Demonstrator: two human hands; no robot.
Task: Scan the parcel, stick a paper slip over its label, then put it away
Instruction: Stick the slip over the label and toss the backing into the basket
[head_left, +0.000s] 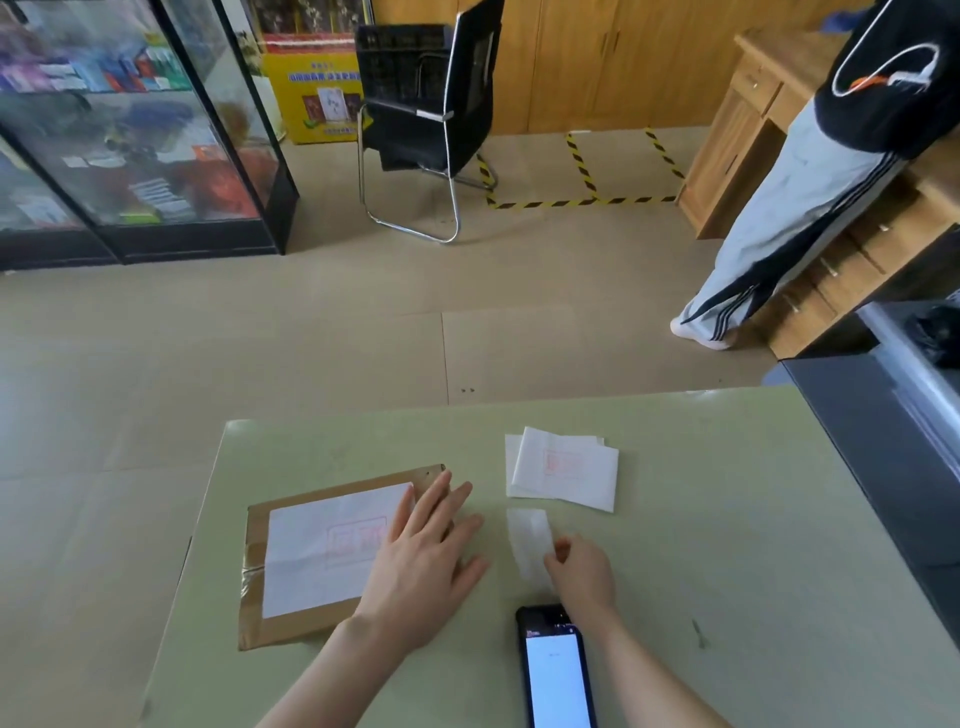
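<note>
A flat brown cardboard parcel (254, 597) lies on the left of the pale green table (727, 519). A white paper slip (322, 545) with a faint red stamp covers its top. My left hand (426, 561) lies flat, fingers spread, on the slip's right edge and the parcel. My right hand (582, 571) pinches a small translucent backing strip (530, 540) just right of the parcel, above the table. A phone (558, 675) with a lit white screen lies near the front edge, under my right wrist.
A small pile of white slips (566, 470) lies behind my right hand. A dark counter (883, 441) borders the table on the right. Beyond the table stand a person in grey striped trousers (779, 234), a black chair (431, 119), a glass cabinet (130, 130) and wooden desks (737, 130).
</note>
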